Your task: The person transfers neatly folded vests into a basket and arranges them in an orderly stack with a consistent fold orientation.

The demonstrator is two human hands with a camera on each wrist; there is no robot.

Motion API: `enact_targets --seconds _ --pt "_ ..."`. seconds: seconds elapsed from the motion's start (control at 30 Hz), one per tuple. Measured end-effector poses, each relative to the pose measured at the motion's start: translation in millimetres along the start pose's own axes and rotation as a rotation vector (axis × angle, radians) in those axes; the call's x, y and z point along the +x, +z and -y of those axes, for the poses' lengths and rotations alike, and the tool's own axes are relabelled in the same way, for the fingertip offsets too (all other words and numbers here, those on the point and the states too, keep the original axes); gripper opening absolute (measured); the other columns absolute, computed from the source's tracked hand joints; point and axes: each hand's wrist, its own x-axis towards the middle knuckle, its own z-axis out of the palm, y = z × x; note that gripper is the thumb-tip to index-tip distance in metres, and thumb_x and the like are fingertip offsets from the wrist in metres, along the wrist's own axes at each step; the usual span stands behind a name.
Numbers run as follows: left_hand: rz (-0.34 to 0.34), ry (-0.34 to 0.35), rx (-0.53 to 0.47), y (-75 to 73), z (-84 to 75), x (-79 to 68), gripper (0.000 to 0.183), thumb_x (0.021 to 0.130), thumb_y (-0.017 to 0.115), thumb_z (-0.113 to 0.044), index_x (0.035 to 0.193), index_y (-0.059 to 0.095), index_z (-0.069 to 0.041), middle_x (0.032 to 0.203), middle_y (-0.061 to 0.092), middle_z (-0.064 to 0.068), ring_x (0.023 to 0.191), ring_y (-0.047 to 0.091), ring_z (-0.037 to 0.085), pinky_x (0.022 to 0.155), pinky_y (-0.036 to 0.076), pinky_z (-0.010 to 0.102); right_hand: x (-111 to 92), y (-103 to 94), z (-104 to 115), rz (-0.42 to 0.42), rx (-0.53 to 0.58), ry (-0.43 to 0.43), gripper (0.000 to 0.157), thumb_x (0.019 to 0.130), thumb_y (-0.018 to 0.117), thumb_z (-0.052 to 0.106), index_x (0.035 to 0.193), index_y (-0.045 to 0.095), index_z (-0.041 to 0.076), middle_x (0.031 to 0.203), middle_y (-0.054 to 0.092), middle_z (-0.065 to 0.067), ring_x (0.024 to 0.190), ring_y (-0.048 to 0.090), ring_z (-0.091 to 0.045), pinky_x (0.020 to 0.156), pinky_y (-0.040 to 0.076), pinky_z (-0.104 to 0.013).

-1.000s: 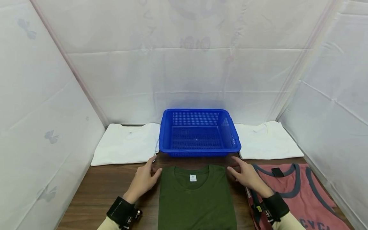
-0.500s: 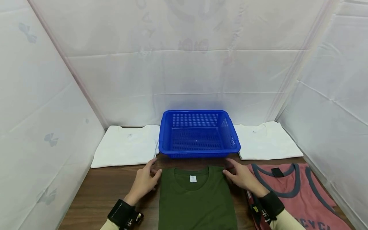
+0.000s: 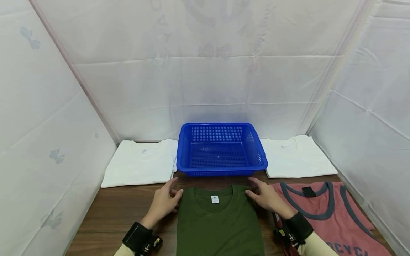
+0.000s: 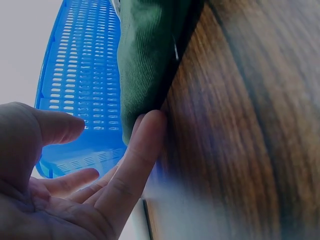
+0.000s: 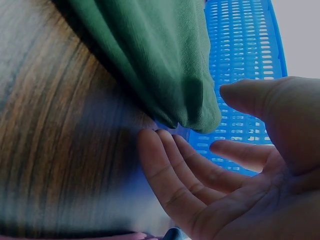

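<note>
A folded dark green T-shirt (image 3: 221, 220) lies on the table, its neckline and white label toward the basket. My left hand (image 3: 162, 203) is at its upper left corner; in the left wrist view the fingertips (image 4: 150, 125) meet the shirt's edge at the tabletop while the thumb stays apart. At the opposite corner is my right hand (image 3: 267, 197), thumb above and fingers at the edge. The right wrist view shows the right fingertips (image 5: 150, 142) close to the green cloth, thumb clear of it. Neither hand grips the cloth.
Behind the shirt stands a blue perforated basket (image 3: 221, 170) with nothing in it. Folded white shirts (image 3: 141, 163) flank it left and right. A red shirt with grey trim (image 3: 336, 227) lies at the right, beneath the right wrist. White sheeting (image 3: 205, 81) encloses the table (image 3: 105, 220).
My right hand has moved left to the green shirt's upper right corner. My left hand has shifted slightly right, closer to the upper left corner. The shirt has hardly moved.
</note>
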Motion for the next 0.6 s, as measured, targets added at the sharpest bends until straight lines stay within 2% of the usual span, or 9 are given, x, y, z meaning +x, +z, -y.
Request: enact_targets --seconds 0.1,0.33,0.47,0.6 --pt "0.000 -0.002 -0.005 0.1 0.6 0.3 0.056 0.100 0.068 -0.012 0.151 0.047 -0.004 0.091 0.075 0.011 0.054 0.066 0.020 0.044 0.055 0.030 0.1 0.2 0.1 0.011 0.013 -0.003 0.054 0.100 0.070 0.020 0.145 0.052 -0.003 0.111 0.071 -0.015 0.090 0.070 -0.026 0.070 0.054 -0.036" --pt "0.012 -0.015 0.027 -0.5 0.2 3.4 0.055 0.099 0.068 -0.013 0.149 0.049 -0.002 0.089 0.074 0.009 0.049 0.063 0.020 0.044 0.054 0.030 3.8 3.5 -1.5 0.031 -0.025 -0.038 0.053 0.098 0.071 0.020 0.143 0.054 -0.003 0.121 0.067 -0.024 0.105 0.067 -0.039 0.082 0.056 -0.050" --pt "0.043 -0.018 0.060 -1.7 -0.2 3.3 0.055 0.099 0.070 -0.013 0.148 0.050 0.000 0.084 0.071 0.004 0.047 0.061 0.020 0.045 0.052 0.030 5.3 3.4 -0.7 0.059 -0.048 -0.064 0.049 0.097 0.073 0.020 0.138 0.059 -0.003 0.114 0.069 -0.019 0.096 0.068 -0.034 0.079 0.056 -0.047" --pt "0.115 -0.010 0.097 -3.9 -0.4 3.6 0.054 0.097 0.072 -0.015 0.144 0.053 0.003 0.080 0.065 0.002 0.047 0.058 0.020 0.047 0.051 0.031 5.5 1.6 0.4 0.100 -0.055 -0.077 0.048 0.096 0.074 0.022 0.135 0.062 -0.002 0.108 0.071 -0.013 0.087 0.068 -0.026 0.073 0.053 -0.039"
